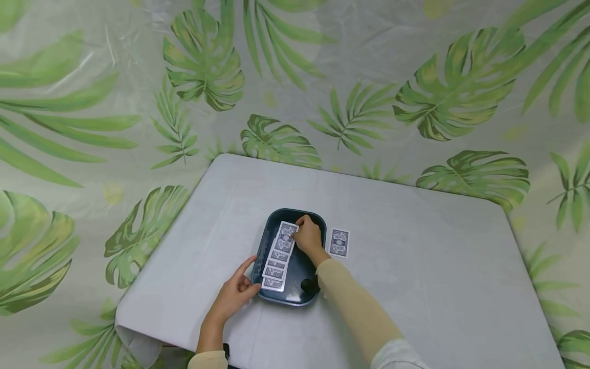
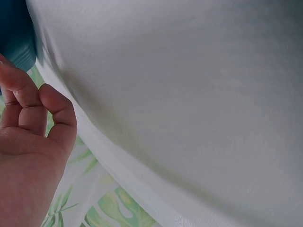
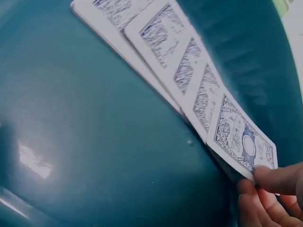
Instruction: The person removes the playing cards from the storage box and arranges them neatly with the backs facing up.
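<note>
A column of overlapping playing cards (image 1: 275, 271), backs up, lies along the left side of a dark teal tray (image 1: 295, 297). My right hand (image 1: 308, 237) reaches over the tray and pinches the edge of the uppermost playing card (image 3: 246, 142) between thumb and fingers. That card overlaps the others at the far end of the column. At the tray's left rim is my left hand (image 1: 237, 294), its index finger and thumb spread against the edge. Its other fingers are loosely bent in the left wrist view, holding no card.
A single playing card (image 1: 339, 243) lies back up on the table, just right of the tray. White cloth covers the table (image 1: 415, 266). Behind it hangs a leaf-patterned sheet (image 1: 359, 61). A dark rounded object (image 1: 310, 285) shows beneath the right wrist.
</note>
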The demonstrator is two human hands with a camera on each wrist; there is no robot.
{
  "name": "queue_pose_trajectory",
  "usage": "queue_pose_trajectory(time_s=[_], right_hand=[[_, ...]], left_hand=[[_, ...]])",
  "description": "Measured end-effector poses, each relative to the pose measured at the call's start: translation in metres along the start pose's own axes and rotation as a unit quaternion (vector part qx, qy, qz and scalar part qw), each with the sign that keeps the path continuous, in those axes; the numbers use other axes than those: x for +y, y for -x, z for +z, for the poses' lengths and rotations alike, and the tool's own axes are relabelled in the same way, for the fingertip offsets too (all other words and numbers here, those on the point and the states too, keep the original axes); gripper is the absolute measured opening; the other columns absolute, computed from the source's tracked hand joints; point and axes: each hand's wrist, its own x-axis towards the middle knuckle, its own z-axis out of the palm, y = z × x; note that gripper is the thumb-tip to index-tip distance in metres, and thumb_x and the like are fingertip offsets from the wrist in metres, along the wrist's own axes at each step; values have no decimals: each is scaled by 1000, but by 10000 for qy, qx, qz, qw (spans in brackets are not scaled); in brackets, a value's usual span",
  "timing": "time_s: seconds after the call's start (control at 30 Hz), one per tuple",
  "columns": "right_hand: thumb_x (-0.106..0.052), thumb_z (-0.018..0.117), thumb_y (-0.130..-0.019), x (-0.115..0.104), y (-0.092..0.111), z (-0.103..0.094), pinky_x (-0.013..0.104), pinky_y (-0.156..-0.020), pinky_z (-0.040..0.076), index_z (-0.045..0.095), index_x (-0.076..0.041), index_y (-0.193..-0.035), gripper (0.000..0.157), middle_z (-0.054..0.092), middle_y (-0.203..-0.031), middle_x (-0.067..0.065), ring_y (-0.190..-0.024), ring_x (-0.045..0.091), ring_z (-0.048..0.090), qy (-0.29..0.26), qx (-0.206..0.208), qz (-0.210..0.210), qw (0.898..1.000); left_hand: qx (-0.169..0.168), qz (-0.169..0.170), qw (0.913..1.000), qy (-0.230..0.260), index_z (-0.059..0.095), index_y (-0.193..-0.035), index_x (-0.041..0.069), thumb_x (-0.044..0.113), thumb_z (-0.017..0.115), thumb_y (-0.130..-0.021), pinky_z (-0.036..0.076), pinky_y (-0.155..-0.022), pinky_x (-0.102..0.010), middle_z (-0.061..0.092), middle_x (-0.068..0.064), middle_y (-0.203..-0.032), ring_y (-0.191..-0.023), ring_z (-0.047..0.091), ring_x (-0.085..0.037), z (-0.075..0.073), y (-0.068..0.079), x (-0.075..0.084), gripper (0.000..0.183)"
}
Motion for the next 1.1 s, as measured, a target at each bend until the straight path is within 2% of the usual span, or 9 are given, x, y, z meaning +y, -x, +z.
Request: queue_pose_trajectory(time_s=[0.17, 0.43, 0.7, 0.83, 1.0, 1.1], right_hand=[[0, 72, -83, -2, -2, -8, 37, -67, 47, 63, -2, -102, 21, 57, -78, 4, -70, 20, 55, -542, 206, -141, 9982], [-1, 69, -85, -8, -4, -23, 37, -73, 47, 70, -5, -105, 20, 62, -81, 4, -76, 21, 57, -805, 293, -203, 9961], [-4, 66, -90, -12, -2, -42, 37, -75, 47, 73, -7, -111, 22, 66, -90, 6, -85, 23, 60, -1045, 417, -104, 9936], [-3, 66, -89, -9, -2, -52, 36, -73, 47, 73, -6, -111, 23, 67, -91, 8, -85, 25, 62, -1230, 608, -126, 9905], [-5, 66, -89, -1, -3, -67, 33, -71, 45, 73, -7, -114, 25, 67, -94, 10, -86, 25, 63, -1457, 809, 207, 9858], [-5, 64, -90, 10, -5, -74, 28, -68, 44, 72, -7, -114, 25, 65, -94, 10, -84, 23, 61, -1777, 926, 525, 9783]], left_hand=[[-15, 4, 10000, -53, 44, -146, 28, 15, 73, -85, 41, -56, -26, 52, -2, -73, -58, 46, -12, 2, 0, -2, 68], [9, 67, 9999, -94, 43, -147, 29, 13, 72, -86, 42, -55, -27, 54, -2, -72, -57, 47, -12, 2, 1, -3, 69], [4, -71, 9999, -84, 42, -147, 34, 13, 71, -86, 42, -56, -27, 54, -3, -73, -58, 48, -14, 2, 2, -2, 70], [25, -135, 9999, -94, 42, -147, 34, 14, 71, -86, 43, -56, -28, 54, -4, -74, -59, 49, -15, 1, 2, -2, 70], [-3, -127, 9999, -73, 42, -147, 33, 14, 71, -86, 42, -56, -28, 53, -4, -74, -60, 48, -15, 2, 2, -1, 70], [-41, -91, 9999, -20, 42, -147, 32, 14, 71, -86, 42, -56, -28, 53, -4, -73, -59, 47, -15, 3, 2, 0, 70]])
